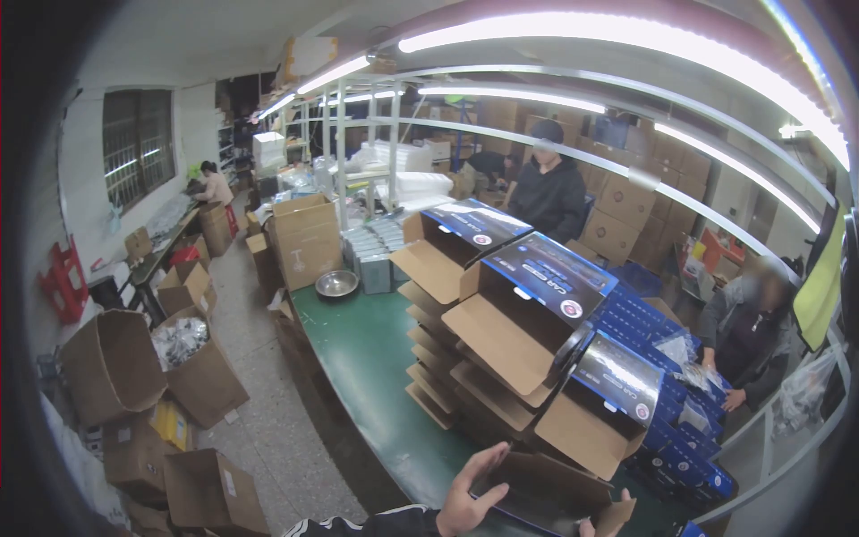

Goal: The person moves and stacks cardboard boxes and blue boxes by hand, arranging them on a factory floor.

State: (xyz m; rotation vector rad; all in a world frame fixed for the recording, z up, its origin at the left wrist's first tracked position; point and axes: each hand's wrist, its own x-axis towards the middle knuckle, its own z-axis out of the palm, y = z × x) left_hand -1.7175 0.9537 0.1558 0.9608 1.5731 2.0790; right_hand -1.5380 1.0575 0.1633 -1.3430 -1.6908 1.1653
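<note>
Near the bottom centre, my left hand is at the left end of an open cardboard box, its thumb and fingers apart. Only a few fingertips of my right hand show at the box's right side, by a raised flap; the rest is cut off by the frame edge. The box's inside is brown and dark. Just behind it stand stacks of open blue and black printed boxes with brown flaps sticking out toward me.
A metal bowl rests on the green table. Across the table, a person in black stands; another person reaches over blue boxes at right. Open cartons stand on the floor at left.
</note>
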